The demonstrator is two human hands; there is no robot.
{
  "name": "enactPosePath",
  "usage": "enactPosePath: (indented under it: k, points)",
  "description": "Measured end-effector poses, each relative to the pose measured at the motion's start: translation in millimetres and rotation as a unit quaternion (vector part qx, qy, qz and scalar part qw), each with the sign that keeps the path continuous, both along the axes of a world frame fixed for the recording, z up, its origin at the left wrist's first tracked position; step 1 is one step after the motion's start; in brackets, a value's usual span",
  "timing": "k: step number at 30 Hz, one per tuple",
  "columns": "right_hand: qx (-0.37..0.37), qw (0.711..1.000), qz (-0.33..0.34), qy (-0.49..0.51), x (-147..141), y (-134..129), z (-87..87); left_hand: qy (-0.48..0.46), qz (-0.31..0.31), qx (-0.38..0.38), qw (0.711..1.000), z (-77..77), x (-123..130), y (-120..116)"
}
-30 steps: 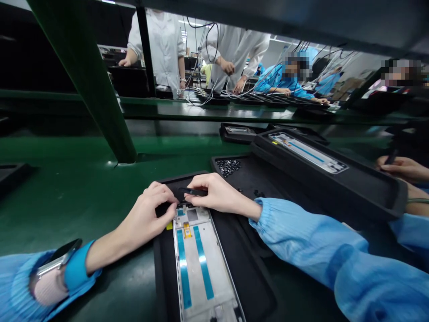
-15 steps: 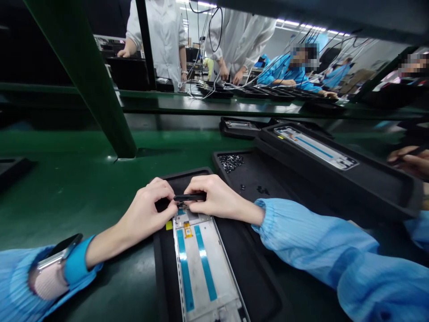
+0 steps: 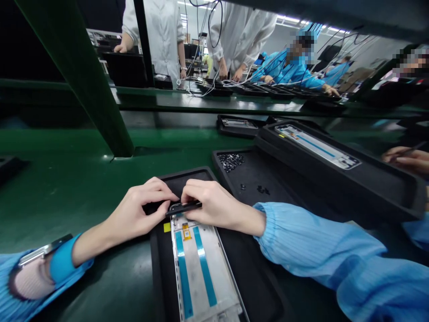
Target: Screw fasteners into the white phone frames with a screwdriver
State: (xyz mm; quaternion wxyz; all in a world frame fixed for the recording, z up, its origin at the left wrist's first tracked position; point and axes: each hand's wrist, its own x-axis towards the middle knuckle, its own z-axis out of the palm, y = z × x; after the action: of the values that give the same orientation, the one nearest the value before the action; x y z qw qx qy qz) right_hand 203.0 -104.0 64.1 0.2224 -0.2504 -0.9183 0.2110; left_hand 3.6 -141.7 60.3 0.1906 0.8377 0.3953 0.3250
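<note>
My left hand (image 3: 140, 211) and my right hand (image 3: 214, 206) meet over the top end of a white phone frame (image 3: 201, 268) with two blue strips and a small yellow-orange tag. A slim black strip (image 3: 183, 208) lies tilted across that end. My right fingers press on it from above, and my left thumb and fingers close around its left end. The frame lies in a black foam tray (image 3: 250, 277). Beside the frame's left edge is a small yellow label (image 3: 166, 227). A smartwatch (image 3: 33, 277) sits on my left wrist.
A second black tray (image 3: 301, 179) holds another phone frame (image 3: 317, 146) and stands beyond a mat with a heap of small black parts (image 3: 229, 162). A co-worker's hand (image 3: 405, 160) with a thin tool enters at right. A green post (image 3: 90, 89) rises from the green workbench (image 3: 67, 192).
The black strip has tilted, its left end dropping onto the frame's top end. Both hands have moved slightly closer to the frame, and my head view has shifted slightly.
</note>
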Motion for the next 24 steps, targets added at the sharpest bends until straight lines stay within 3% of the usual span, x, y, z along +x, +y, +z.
enactPosePath:
  k: [6, 12, 16, 20, 24]
  points:
    - [-0.012, 1.000, 0.021, -0.004, -1, 3, 8.8, 0.022, -0.039, 0.046, 0.998, 4.0, 2, -1]
    - [-0.172, 0.985, -0.024, 0.008, 2, 20, 7.1, 0.037, -0.034, 0.083, 0.995, 2.9, 7, -2]
    - [-0.232, 0.972, -0.029, 0.007, 1, 23, 5.5, 0.068, -0.036, 0.083, 0.994, 2.3, 7, -2]
    - [-0.262, 0.964, -0.048, 0.002, -3, 22, 5.9, 0.165, -0.052, 0.088, 0.981, 8.1, 8, -4]
    - [-0.280, 0.958, -0.067, -0.011, -7, 19, 7.7, 0.292, -0.046, 0.131, 0.946, 13.4, 12, -9]
